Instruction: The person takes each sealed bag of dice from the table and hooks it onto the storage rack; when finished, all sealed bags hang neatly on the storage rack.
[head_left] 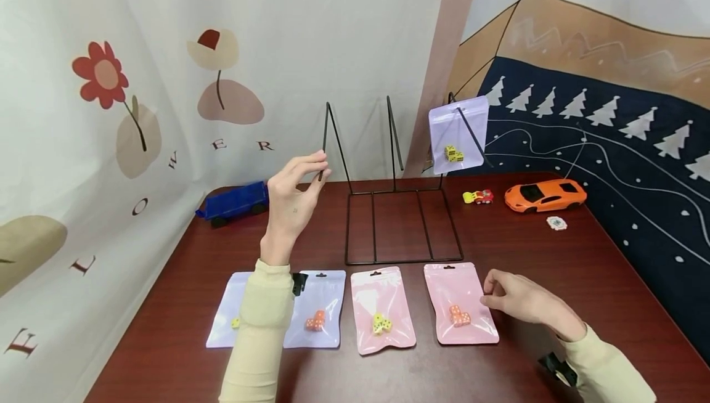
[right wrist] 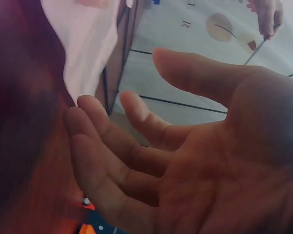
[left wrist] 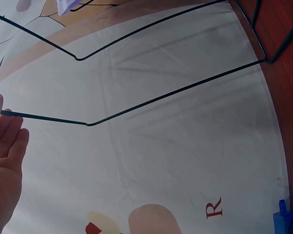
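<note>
My left hand (head_left: 294,199) pinches the front end of the left prong (left wrist: 49,118) of a black wire display rack (head_left: 405,262), thumb on one side and fingertips on the other. On the rack's right prong hangs a lavender zip pouch (head_left: 440,132) with yellow dice showing. My right hand (head_left: 524,298) is at the right edge of a pink pouch (head_left: 452,286) with orange dice, its fingers loosely bent and the thumb apart. In the right wrist view its fingertips meet the pouch's edge (right wrist: 88,63); whether they press it, I cannot tell.
Left of that pouch lie another pink pouch (head_left: 377,292) and two lavender pouches (head_left: 324,289), one partly behind my left sleeve. A blue toy truck (head_left: 238,201) stands back left. An orange toy car (head_left: 546,196), a small toy car (head_left: 478,197) and a white disc (head_left: 556,223) sit back right.
</note>
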`<state>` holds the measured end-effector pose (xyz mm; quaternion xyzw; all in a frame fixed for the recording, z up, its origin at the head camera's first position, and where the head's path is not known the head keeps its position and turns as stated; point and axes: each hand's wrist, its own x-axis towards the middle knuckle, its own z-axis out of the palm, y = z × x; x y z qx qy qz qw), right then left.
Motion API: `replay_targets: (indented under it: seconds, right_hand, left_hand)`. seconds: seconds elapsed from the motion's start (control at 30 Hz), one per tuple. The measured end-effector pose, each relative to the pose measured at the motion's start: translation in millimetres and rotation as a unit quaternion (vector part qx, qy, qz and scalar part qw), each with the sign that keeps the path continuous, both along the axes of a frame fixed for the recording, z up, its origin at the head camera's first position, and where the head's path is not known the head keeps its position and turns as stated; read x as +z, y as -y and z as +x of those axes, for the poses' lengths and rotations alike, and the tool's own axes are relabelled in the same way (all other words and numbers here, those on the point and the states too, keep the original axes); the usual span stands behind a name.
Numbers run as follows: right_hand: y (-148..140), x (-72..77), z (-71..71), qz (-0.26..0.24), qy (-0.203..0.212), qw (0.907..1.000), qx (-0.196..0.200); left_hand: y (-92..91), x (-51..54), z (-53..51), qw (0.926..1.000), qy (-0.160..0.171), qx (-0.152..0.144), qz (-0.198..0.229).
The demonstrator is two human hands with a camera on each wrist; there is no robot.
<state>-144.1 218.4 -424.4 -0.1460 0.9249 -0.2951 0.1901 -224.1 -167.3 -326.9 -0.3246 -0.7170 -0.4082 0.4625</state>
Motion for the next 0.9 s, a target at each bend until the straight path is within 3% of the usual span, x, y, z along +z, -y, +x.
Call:
replay_targets:
  seconds: [0.17,0.57,0.9]
  right_hand:
    - [3,-8.4,3.1,0.002,0.021,0.9998,0.006]
    - [12,-18.0,3.1,-0.001,0.012,0.9999,0.0]
    - [9,-18.5,0.0,-0.051,-0.03,0.9982,0.012]
  left_hand:
    - [-0.9,1.3,0.1,1.0,0.001,-0.003,0.0]
    - [0.0,2.1,-0.9,1.0,-0.005,0.002,-0.004]
    - [1.5,1.0,-0.5,0.9999,-0.001,0.005,-0.009]
